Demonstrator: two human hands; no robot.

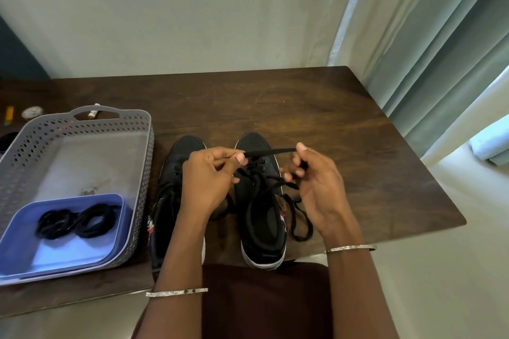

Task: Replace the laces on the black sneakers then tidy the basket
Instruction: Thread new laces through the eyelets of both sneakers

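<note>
Two black sneakers stand side by side on the dark wooden table, toes pointing away from me: the left sneaker and the right sneaker. A black lace is stretched taut above the right sneaker's eyelets. My left hand pinches one end of that stretch and my right hand pinches the other. The rest of the lace trails loosely down the right sneaker's outer side. A grey perforated basket sits at the left, holding a blue tray with coiled black laces.
Small items lie behind the basket: a white tube, a round white object and a yellow piece. Curtains hang at the right past the table's edge. Bare tabletop stretches behind and right of the sneakers.
</note>
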